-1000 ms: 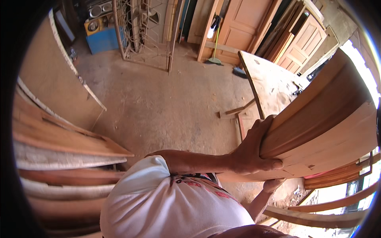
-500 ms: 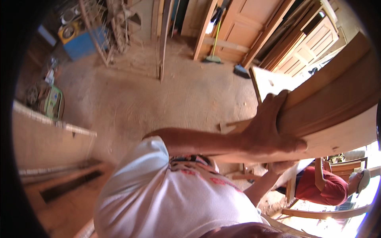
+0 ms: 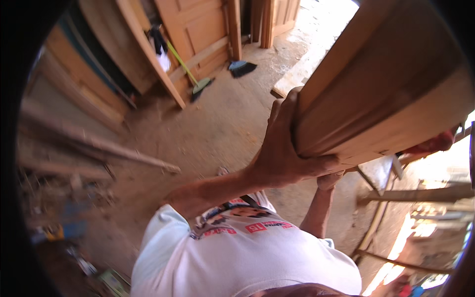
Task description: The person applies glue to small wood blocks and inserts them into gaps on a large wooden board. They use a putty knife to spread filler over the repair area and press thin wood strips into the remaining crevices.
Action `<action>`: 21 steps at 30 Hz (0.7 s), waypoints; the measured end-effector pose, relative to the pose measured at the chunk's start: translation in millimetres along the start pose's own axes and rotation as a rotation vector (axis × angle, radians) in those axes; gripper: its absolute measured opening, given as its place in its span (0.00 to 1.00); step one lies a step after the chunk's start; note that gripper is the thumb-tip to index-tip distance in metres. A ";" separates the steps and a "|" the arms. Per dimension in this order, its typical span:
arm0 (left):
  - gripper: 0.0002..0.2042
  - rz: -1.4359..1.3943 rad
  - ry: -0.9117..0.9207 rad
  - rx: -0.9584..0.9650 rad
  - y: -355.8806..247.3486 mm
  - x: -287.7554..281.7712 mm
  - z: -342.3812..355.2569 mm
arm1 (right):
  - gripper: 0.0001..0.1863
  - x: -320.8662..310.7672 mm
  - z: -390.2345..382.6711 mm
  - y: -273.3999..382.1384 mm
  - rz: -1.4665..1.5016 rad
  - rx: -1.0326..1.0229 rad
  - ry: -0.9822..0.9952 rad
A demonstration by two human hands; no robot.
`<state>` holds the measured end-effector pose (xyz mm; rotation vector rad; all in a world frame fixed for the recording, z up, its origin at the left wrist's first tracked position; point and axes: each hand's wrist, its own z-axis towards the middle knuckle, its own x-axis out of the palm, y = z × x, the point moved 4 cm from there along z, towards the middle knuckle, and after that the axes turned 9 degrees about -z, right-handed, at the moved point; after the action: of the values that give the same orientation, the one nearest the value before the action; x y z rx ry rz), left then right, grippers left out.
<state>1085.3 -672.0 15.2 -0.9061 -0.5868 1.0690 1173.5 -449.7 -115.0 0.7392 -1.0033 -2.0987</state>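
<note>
**Profiled timber beam (image 3: 381, 74) slanting across the right, two hands bearing it**

The beam is filling the right side of the scene, rising from just beyond the person's white T-shirt (image 3: 237, 265) toward the far right. The left hand (image 3: 284, 153) is gripping its near part, fingers wrapping the upper left edge and thumb pressing along the lower one. The right hand (image 3: 330, 180) is touching the underside; the wood is hiding most of it, so how firmly it is closing I cannot tell.

Because both hands are sitting close together, the far part could be dipping or swinging if the left thumb is slipping on smooth wood. A sideways swing might be striking the panelled door (image 3: 208, 24) at the far side. Red fabric (image 3: 433, 143) is showing just below the beam at right; if a co-worker is wearing it, the wood could be hitting someone. The green-handled broom (image 3: 200, 85) and blue broom head (image 3: 241, 68), lying farther off, could be tripping a foot if the beam is blocking the view.

The T-shirt is carrying red print (image 3: 256, 227), partly pale characters on red blocks; no label is showing on the beam's visible faces.
</note>
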 end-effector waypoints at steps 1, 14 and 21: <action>0.59 -0.020 0.037 -0.004 11.6 -7.2 11.7 | 0.36 15.0 6.8 -2.4 -0.024 0.018 -0.033; 0.62 -0.396 0.321 -0.291 101.4 -92.3 99.6 | 0.23 108.0 13.8 -17.2 -0.561 0.008 -0.142; 0.66 -0.491 0.486 -0.036 162.1 -109.4 195.8 | 0.28 159.4 29.0 -42.1 -0.741 0.077 -0.503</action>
<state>810.8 -675.4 -19.7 -0.9474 -0.3887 0.3760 1042.3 -541.0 -164.8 0.7009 -1.1938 -3.0073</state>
